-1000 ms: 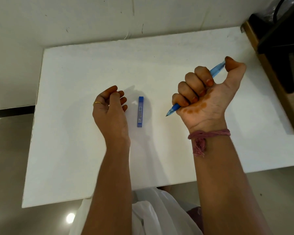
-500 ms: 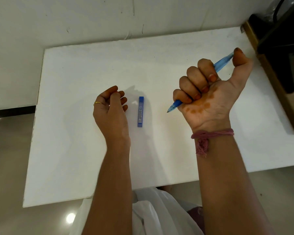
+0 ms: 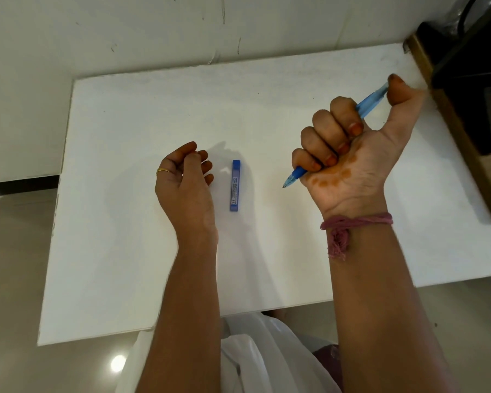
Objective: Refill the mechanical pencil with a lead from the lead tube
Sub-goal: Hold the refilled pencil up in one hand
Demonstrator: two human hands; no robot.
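A blue mechanical pencil (image 3: 372,102) is gripped in the fist of my right hand (image 3: 349,154), raised above the table, palm side toward me. Its tip (image 3: 288,182) points down-left and my thumb sits on its top end. The blue lead tube (image 3: 235,185) lies flat on the white table (image 3: 125,222), lengthwise toward me, between my two hands. My left hand (image 3: 186,185) rests on the table just left of the tube, fingers loosely curled, holding nothing and apart from the tube.
A wooden-edged piece of furniture with a dark object (image 3: 471,89) stands against the table's right side. A white wall (image 3: 153,29) runs behind the table. White cloth on my lap (image 3: 261,355) shows below the near edge.
My right hand has lifted and moved up and to the right with the pencil, thumb staying on its top end. The left hand and the lead tube have not moved.
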